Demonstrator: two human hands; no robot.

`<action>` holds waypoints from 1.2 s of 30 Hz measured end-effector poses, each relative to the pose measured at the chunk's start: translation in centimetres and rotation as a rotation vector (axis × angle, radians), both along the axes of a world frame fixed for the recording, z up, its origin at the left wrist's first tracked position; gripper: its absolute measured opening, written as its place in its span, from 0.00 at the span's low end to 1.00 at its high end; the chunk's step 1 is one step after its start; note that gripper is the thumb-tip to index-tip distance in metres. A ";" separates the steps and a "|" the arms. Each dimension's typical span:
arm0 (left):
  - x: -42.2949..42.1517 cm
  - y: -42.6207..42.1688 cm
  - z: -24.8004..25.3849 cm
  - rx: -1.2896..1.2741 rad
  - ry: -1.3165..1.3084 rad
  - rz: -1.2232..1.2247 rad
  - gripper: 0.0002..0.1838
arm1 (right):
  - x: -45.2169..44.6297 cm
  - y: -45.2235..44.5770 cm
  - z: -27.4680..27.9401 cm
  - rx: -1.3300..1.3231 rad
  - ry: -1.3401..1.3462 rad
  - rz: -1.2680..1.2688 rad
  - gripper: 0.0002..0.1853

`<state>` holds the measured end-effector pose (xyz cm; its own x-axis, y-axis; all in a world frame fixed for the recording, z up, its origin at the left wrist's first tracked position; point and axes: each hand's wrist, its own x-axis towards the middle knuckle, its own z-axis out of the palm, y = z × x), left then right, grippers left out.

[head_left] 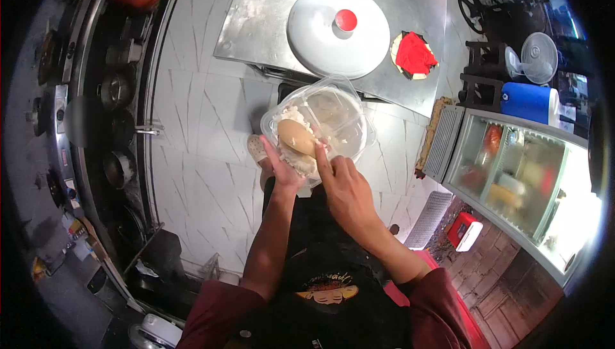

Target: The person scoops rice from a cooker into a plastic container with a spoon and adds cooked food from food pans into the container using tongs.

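A clear plastic takeout container [349,109] with divided compartments is in front of my body, its lid folded open at the far side. White rice [295,116] lies in its left compartment, with stray grains in the others. My left hand [285,168] supports the container from the near left, thumb up along its wall. In my right hand [344,186] is a tan serving spoon [296,136], pressed down over the rice with its rounded back upward. The index finger stretches along the handle, which my hand mostly hides.
Ahead stands a metal table [256,25] bearing a large white lid [314,22] with a red knob and a red cloth [413,53]. A stove with pans [118,170] runs along the left. To the right are a glass-topped display fridge [512,176] and a blue cooler [525,102].
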<state>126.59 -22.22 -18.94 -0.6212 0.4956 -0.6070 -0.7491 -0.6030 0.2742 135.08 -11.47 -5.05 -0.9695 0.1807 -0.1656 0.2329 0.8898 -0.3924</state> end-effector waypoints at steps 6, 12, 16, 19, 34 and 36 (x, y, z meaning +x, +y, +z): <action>0.0 -0.6 -0.5 0.090 0.130 -0.058 0.55 | 2.3 0.2 3.7 0.005 -0.120 0.018 0.44; 1.3 0.2 0.6 -0.086 0.152 -0.129 0.54 | 2.3 0.1 0.5 0.084 -0.142 0.005 0.46; 1.3 -0.2 -0.2 -0.120 0.093 -0.074 0.53 | 1.8 1.7 -0.2 0.027 -0.134 -0.026 0.51; 1.3 -0.4 -0.9 -0.095 -0.002 0.034 0.54 | 2.0 1.8 3.0 -0.061 -0.086 -0.078 0.50; 1.6 -0.1 -0.7 -0.066 0.172 -0.141 0.51 | 3.4 0.3 -0.3 0.002 -0.166 0.018 0.50; 1.9 0.2 -0.7 -0.127 0.168 -0.161 0.51 | 2.6 -0.9 -1.7 0.047 -0.164 0.003 0.50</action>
<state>128.52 -22.05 -19.67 -0.6377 0.5230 -0.5656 -0.7703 -0.4322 0.4688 137.73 -12.34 -6.72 -0.9307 0.1888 -0.3133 0.2874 0.9073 -0.3069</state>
